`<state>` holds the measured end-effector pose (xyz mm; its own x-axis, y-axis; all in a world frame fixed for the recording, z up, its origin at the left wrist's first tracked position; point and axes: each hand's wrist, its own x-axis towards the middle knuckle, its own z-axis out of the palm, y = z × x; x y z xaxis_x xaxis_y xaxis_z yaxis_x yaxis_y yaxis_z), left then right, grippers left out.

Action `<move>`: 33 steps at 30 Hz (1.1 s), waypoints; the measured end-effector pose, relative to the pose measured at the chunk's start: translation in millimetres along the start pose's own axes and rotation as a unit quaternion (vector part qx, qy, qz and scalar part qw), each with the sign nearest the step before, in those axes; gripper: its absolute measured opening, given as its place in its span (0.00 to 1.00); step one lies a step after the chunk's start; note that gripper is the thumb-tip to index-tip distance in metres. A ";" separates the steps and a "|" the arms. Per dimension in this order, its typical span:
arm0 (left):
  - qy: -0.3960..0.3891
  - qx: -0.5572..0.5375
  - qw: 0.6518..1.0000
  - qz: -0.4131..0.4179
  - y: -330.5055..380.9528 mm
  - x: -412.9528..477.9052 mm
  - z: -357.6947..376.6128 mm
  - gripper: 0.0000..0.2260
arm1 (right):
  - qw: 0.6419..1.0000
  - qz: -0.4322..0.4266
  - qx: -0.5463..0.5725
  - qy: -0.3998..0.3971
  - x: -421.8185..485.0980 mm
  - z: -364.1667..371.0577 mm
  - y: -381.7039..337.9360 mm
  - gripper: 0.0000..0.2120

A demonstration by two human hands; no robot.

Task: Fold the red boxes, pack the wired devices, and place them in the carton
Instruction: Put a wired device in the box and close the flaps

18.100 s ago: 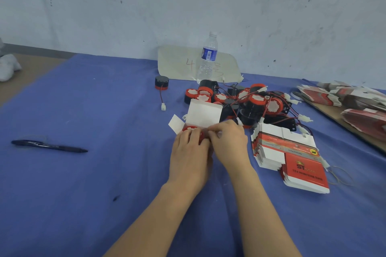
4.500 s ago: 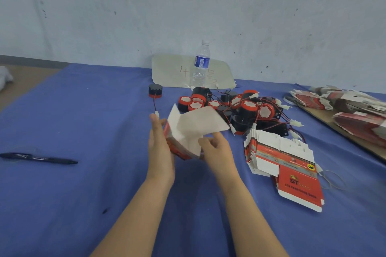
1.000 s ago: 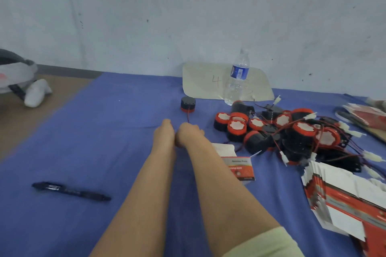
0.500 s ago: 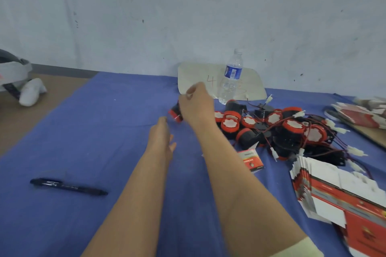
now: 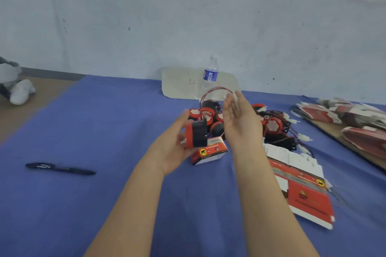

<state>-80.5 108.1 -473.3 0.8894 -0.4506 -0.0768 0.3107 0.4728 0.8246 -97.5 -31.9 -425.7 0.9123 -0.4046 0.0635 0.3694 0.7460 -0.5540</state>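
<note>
Wired device (image 5: 196, 133): black and red, held in left hand (image 5: 174, 148), fingers curled round it; wire end pinched in right hand (image 5: 240, 123), likely for coiling before packing. Folded red box (image 5: 208, 151): on table (image 5: 104, 131) just below. Device pile (image 5: 271, 125) behind, flat boxes (image 5: 300, 185) right, pen (image 5: 60, 169) left, bottle (image 5: 210, 77) far

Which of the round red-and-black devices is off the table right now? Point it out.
The device gripped in the left hand, just above the folded red box. Its wire arcs up to the right hand. The others lie in the pile on the blue cloth.
</note>
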 end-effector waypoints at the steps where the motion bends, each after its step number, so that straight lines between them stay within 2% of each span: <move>1: -0.033 0.019 0.999 0.007 -6.4 -3.9 5.4 0.16 | 0.999 -0.006 0.021 0.024 -1.7 -9.5 -1.6 0.08; 3: -0.037 0.079 0.995 0.047 -18.9 -6.7 15.0 0.12 | 0.998 -0.013 0.018 0.064 -2.4 -24.5 -4.8 0.11; 4: 0.006 0.134 0.988 0.080 -23.0 -5.4 18.9 0.09 | 0.996 -0.013 -0.025 0.080 -2.4 -29.4 -5.6 0.14; 5: 0.073 0.205 0.969 0.120 -26.6 -2.4 21.6 0.08 | 0.991 -0.007 -0.103 0.089 -2.8 -33.1 -5.2 0.19; 7: 0.203 0.344 0.889 0.225 -30.5 2.3 27.9 0.12 | 0.956 0.010 -0.282 0.084 -5.3 -38.7 -2.3 0.32; 9: 0.228 0.397 0.833 0.310 -32.7 5.9 33.9 0.18 | 0.916 0.002 -0.400 0.032 -12.1 -39.5 2.3 0.41; 11: 0.194 0.439 0.809 0.340 -36.4 10.6 38.8 0.24 | 0.885 -0.022 -0.462 -0.044 -17.1 -39.3 8.1 0.39; 13: 0.149 0.462 0.804 0.343 -39.9 14.8 38.6 0.33 | 0.870 -0.067 -0.484 -0.059 -16.6 -40.9 13.7 0.31; 14: 0.138 0.461 0.806 0.343 -41.2 15.7 35.4 0.38 | 0.875 -0.089 -0.475 -0.042 -15.0 -43.2 14.9 0.28; 16: 0.184 0.482 0.789 0.333 -45.0 16.9 21.5 0.46 | 0.897 -0.113 -0.425 0.035 -8.3 -50.4 13.7 0.24; 17: 0.233 0.508 0.776 0.293 -46.0 16.5 13.4 0.49 | 0.910 -0.114 -0.392 0.075 -4.5 -56.0 12.3 0.22; 19: 0.291 0.562 0.761 0.146 -46.8 14.9 -0.6 0.52 | 0.927 -0.107 -0.340 0.118 0.5 -68.7 12.3 0.21; 21: 0.267 0.577 0.771 0.036 -51.4 17.3 -7.9 0.50 | 0.931 -0.116 -0.325 0.119 0.1 -77.3 18.0 0.18; 23: 0.225 0.573 0.788 0.002 -59.3 23.6 -10.7 0.46 | 0.934 -0.126 -0.319 0.099 -1.4 -82.7 26.4 0.18; 25: 0.197 0.550 0.811 0.021 -66.6 26.9 -13.8 0.45 | 0.926 -0.141 -0.342 0.079 -2.6 -85.1 31.1 0.16; 28: 0.126 0.502 0.851 0.086 -74.7 24.4 -17.6 0.51 | 0.881 -0.194 -0.425 0.076 -3.3 -86.2 30.7 0.13; 31: 0.077 0.482 0.859 0.151 -82.4 20.1 -22.4 0.54 | 0.824 -0.228 -0.514 0.076 -7.5 -86.3 33.2 0.20; 33: 0.078 0.484 0.854 0.175 -84.9 20.8 -28.5 0.53 | 0.780 -0.199 -0.591 0.059 -9.0 -87.0 38.1 0.20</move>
<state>-78.8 80.1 -560.9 0.9282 -0.2678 0.2585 -0.3393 -0.3234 0.8833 -107.1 -45.9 -519.6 0.7191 -0.5772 0.3869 0.1350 -0.4302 -0.8926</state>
